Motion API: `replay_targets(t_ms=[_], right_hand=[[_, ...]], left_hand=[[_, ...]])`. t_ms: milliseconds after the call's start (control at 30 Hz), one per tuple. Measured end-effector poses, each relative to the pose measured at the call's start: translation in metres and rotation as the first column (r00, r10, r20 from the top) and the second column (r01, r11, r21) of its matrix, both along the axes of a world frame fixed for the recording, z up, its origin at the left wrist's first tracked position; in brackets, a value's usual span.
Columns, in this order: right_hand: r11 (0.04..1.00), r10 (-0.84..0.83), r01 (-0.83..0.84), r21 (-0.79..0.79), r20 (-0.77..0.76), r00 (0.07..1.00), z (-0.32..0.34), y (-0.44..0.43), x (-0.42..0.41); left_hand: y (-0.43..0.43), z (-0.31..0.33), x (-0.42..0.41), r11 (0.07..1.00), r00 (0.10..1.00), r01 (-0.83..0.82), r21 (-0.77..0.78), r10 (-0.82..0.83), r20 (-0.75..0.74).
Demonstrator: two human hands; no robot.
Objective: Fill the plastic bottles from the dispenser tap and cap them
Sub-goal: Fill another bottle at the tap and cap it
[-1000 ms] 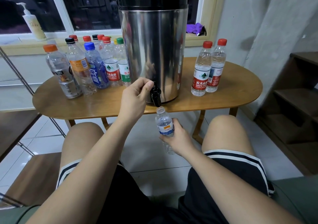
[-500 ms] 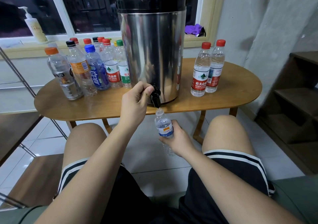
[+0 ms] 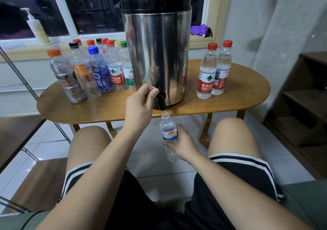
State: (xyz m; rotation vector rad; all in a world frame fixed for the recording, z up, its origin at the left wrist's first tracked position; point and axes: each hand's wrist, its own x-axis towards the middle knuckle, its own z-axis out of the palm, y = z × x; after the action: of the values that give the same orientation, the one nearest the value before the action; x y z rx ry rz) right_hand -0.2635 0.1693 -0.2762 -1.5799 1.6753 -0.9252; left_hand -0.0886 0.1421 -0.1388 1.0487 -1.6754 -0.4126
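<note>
Even indoor light against a dark window (image 3: 53, 8), glare on the steel dispenser (image 3: 155, 53), wide-angle bending at the edges.

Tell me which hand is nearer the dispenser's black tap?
Left. The left hand grips the tap lever; the right hand holds the small bottle just below its spout.

Bare forearms, bare knees — black shorts (image 3: 238, 173), white-striped hems.

Your left hand (image 3: 139, 106) reaches forward on an outstretched arm, thumb and forefinger pinching the tap (image 3: 160, 100). Your right hand (image 3: 183, 144) sits lower, between your bare knees, fingers wrapped round the small bottle (image 3: 168, 130), holding it upright.
</note>
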Motion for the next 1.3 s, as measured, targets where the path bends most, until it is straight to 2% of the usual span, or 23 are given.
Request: replay_targets(t_ms=[433, 1300], right_hand=[[1.000, 0.021, -0.021, 0.017, 0.035, 0.999, -0.0017, 0.0006, 0.0025], [0.999, 0.036, -0.037, 0.006, 0.045, 0.998, -0.0026, -0.0003, 0.0032]], left_hand=[[-0.0017, -0.0010, 0.0017, 0.999, 0.998, -0.024, -0.032, 0.025, 0.053], [-0.0034, -0.0016, 0.0020, 1.000, 0.999, -0.016, -0.023, 0.017, 0.049]])
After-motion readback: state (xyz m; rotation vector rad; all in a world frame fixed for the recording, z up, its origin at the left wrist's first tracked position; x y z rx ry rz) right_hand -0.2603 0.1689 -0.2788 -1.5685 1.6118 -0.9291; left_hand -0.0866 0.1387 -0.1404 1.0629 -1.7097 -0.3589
